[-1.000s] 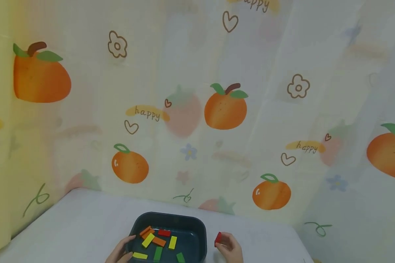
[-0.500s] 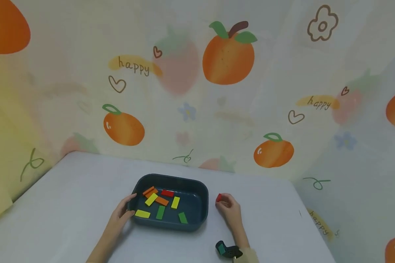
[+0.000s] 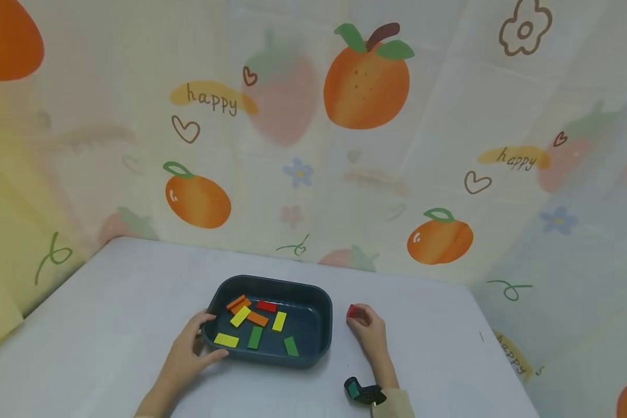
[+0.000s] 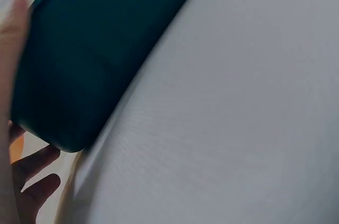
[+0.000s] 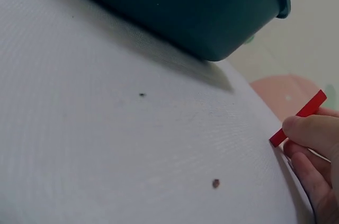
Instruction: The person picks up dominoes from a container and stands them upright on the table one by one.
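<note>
A dark blue-green rectangular tub stands on the white table. Inside lie thin flat blocks: orange ones, yellow ones, green ones and a red one. My left hand holds the tub's front left corner, fingers at the left wall and thumb along the front rim. In the left wrist view, spread fingertips meet the tub's end wall. Right of the tub, my right hand pinches another thin red block on edge between thumb and fingers, close over the table.
The white table runs back to a curtain printed with oranges and hearts. A black strap device sits at my right wrist. Small dark specks mark the cloth near the tub.
The head view has tilted down, bringing more table into sight. My left thumb has slid outward along the tub's front rim. The right hand still holds its red block, slightly farther from the tub.
</note>
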A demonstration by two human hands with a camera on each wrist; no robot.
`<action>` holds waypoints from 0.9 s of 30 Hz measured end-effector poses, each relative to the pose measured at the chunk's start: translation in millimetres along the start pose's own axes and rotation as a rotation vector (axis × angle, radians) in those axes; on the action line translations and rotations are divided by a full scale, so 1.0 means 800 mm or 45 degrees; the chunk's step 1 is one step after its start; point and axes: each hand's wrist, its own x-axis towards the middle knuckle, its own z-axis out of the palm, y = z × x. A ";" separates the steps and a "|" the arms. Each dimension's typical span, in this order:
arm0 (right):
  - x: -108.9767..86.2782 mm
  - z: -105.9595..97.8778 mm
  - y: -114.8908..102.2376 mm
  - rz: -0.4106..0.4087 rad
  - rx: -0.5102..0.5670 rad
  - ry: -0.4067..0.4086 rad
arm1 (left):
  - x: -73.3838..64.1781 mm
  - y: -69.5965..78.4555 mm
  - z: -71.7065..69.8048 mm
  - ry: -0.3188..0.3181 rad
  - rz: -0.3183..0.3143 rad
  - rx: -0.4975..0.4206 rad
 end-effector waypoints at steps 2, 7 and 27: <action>0.000 0.000 -0.001 0.002 -0.014 0.004 | 0.000 -0.001 0.000 -0.013 -0.010 0.033; 0.001 -0.001 -0.010 0.007 -0.016 0.008 | 0.001 -0.002 0.003 0.002 -0.020 0.054; -0.004 0.004 -0.005 0.077 0.006 0.012 | -0.002 -0.003 0.004 0.047 0.020 0.042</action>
